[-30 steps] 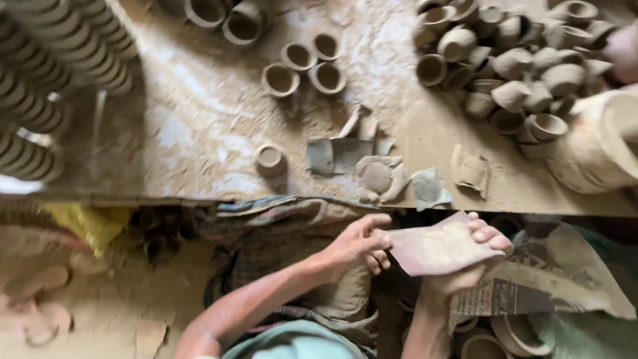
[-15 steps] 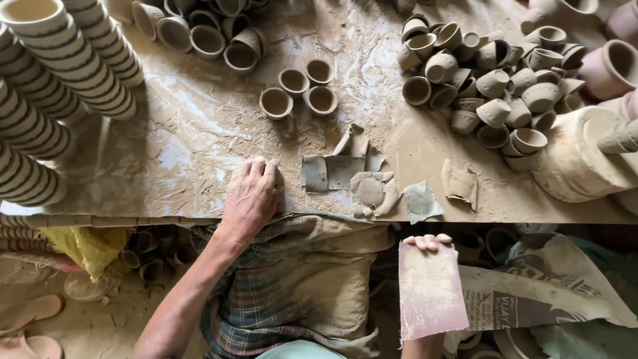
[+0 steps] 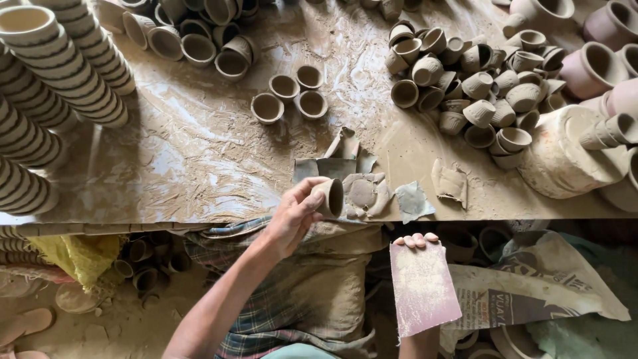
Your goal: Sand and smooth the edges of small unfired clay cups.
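Clay cup (image 3: 330, 197) pinched by left fingers (image 3: 307, 199) at table edge (image 3: 199, 214); right fingers (image 3: 415, 240) clasp pink sheet (image 3: 423, 290) below

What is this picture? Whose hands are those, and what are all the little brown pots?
The camera sits on a person's head and looks straight down, so you see that person's own two hands. The left hand holds one small clay cup, tipped on its side. The right hand holds a pinkish sheet that looks like sandpaper. In front is a dusty workbench. On it lie three loose cups, a big heap of cups, tall stacks of cups on the left, and worn scraps of sheet near the edge. More cups lie below the bench.
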